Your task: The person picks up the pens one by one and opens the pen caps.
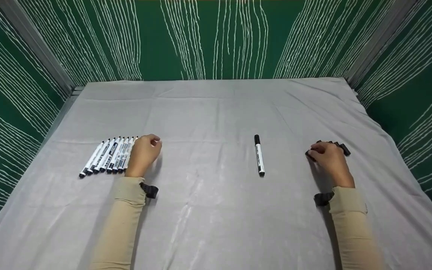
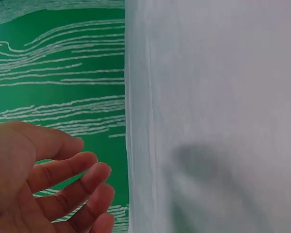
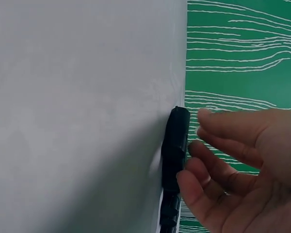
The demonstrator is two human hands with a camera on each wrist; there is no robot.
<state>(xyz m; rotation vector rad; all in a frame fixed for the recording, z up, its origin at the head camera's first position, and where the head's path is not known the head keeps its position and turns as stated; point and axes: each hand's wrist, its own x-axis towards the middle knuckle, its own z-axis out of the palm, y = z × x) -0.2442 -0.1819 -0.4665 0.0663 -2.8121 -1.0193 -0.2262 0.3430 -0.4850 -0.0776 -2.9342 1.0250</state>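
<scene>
On the left of the table, a row of white markers [image 1: 103, 157] lies side by side, their thin black tips pointing away. My left hand [image 1: 144, 153] is over the right end of that row; in the left wrist view its fingers [image 2: 72, 194] curl loosely around nothing. A single marker [image 1: 259, 157] with its black cap on lies right of centre. At the right, my right hand [image 1: 328, 159] is at a row of short black marker caps [image 1: 345, 149], partly hiding them. In the right wrist view its loosely bent fingers are beside the caps [image 3: 175, 141], with none between them.
A wrinkled grey cloth [image 1: 208, 210] covers the table. Green panels [image 1: 234, 41] with white wavy lines stand at the back and both sides, with grey metal posts [image 1: 381, 41] at the corners. Each wrist wears a small black camera [image 1: 149, 190].
</scene>
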